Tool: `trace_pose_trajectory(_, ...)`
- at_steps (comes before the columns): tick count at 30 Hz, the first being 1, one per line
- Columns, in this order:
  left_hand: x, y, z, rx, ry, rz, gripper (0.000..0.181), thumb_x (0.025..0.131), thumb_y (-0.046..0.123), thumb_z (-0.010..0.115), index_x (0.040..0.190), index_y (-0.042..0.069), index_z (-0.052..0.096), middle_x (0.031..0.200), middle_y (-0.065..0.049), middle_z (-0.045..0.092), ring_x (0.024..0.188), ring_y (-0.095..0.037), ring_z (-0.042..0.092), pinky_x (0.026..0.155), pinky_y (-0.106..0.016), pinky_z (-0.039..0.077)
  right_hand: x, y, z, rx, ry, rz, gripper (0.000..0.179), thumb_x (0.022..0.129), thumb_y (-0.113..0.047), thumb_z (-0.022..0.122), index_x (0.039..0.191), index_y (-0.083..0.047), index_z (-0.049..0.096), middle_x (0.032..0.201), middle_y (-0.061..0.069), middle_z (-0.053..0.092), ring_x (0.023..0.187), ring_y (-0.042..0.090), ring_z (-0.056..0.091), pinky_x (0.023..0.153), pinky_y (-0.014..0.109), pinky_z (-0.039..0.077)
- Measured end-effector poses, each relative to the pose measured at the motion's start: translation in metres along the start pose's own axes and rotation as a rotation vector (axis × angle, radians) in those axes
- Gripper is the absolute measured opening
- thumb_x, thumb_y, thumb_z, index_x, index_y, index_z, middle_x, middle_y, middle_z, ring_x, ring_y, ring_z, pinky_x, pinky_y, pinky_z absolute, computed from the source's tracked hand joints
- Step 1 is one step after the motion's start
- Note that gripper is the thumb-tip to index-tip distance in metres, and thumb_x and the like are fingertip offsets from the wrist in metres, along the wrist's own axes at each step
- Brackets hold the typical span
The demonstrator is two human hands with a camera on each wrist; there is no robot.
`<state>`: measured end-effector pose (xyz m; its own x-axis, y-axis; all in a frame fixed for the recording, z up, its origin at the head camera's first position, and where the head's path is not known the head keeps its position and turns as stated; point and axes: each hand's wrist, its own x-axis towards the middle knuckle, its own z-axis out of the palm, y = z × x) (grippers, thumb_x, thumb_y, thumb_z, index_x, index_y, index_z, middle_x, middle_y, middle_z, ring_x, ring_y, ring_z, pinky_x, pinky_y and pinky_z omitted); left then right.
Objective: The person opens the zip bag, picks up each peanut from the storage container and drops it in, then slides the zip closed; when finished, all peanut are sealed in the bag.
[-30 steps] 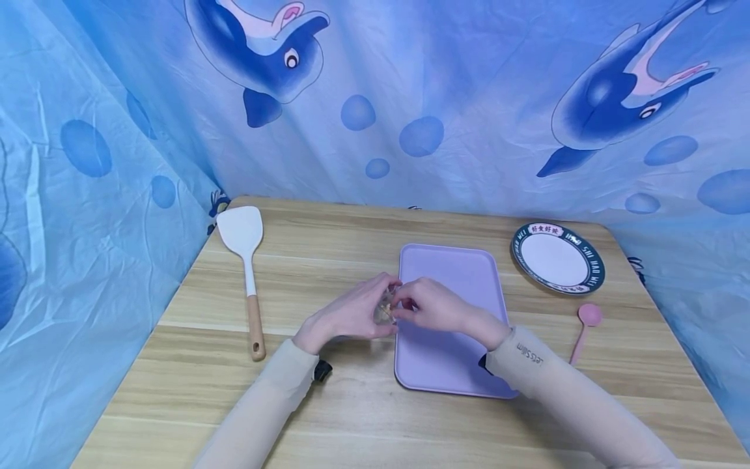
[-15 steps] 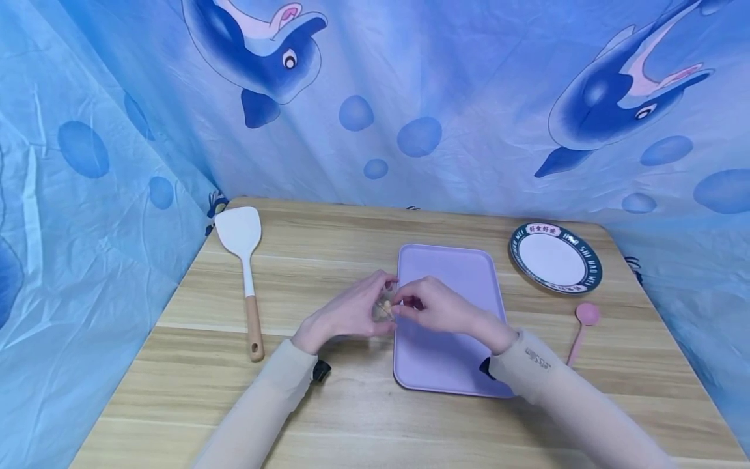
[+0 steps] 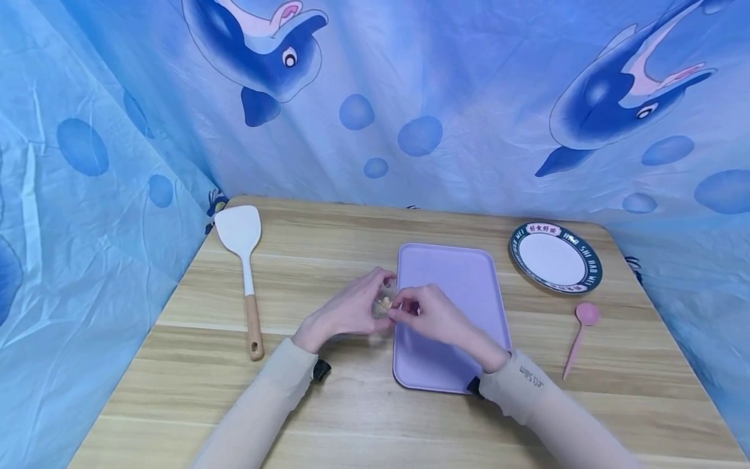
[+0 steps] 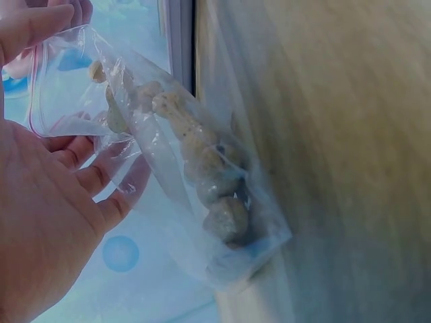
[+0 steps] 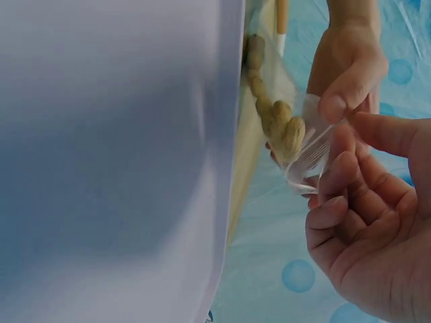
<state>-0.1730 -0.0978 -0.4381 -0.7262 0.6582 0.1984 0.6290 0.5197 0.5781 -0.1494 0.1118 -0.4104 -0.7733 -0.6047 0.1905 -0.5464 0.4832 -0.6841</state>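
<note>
A clear zip-lock bag (image 4: 259, 252) with several unshelled peanuts (image 5: 289, 138) in it hangs at the left edge of the purple tray (image 3: 448, 267). My left hand (image 3: 351, 306) grips the bag near its top, thumb on one side and fingers on the other. At the mouth of the bag, my right hand (image 3: 436, 316) pinches the plastic beside the zip strip (image 5: 313, 161) between curled fingers and thumb. In the left wrist view the bag's mouth gapes, and most peanuts sit toward its lower end.
A white spatula (image 3: 239, 231) with a wooden handle lies on the left of the wooden table (image 3: 351, 417). To the right are a green-rimmed plate (image 3: 553, 258) and a pink spoon (image 3: 587, 314). A blue dolphin-print curtain (image 3: 469, 78) surrounds the table.
My right wrist and forearm have shifted down and slightly left, while its fingers stay at the bag's mouth. More of the peanuts shows between the hands. My left hand has barely moved.
</note>
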Motion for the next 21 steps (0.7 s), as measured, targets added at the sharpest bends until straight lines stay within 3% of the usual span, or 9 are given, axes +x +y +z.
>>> trace_pose_trajectory(7,0.0,-0.002,0.0,-0.025,-0.006,-0.001,0.08,0.079,0.03,0.082,0.142,0.0,0.041,0.127,-0.013,0.056,0.11,-0.023,0.059,0.095,-0.035,0.05,-0.002,-0.002,0.005,0.061,0.011,0.035,0.006,0.088,-0.004,0.072,0.086,-0.01,0.073,0.074,-0.009,0.065,0.068,0.006,0.058,0.063,0.025,0.052)
trace_pose_trajectory(14,-0.002,-0.004,-0.006,-0.125,-0.034,-0.055,0.089,0.078,0.041,0.084,0.144,0.002,0.038,0.131,-0.012,0.054,0.116,-0.023,0.056,0.098,-0.039,0.048,-0.004,0.0,0.003,0.071,0.062,0.043,0.004,0.09,-0.007,0.071,0.087,-0.008,0.075,0.077,-0.008,0.069,0.07,0.007,0.062,0.063,0.026,0.053)
trace_pose_trajectory(21,-0.005,-0.006,-0.015,-0.214,-0.057,-0.109,0.082,0.086,0.049,0.075,0.145,0.007,0.037,0.131,-0.009,0.053,0.114,-0.022,0.055,0.097,-0.041,0.049,-0.004,0.002,0.001,0.111,0.108,0.088,0.005,0.089,-0.004,0.071,0.088,-0.007,0.074,0.08,-0.003,0.071,0.073,0.01,0.065,0.066,0.027,0.055)
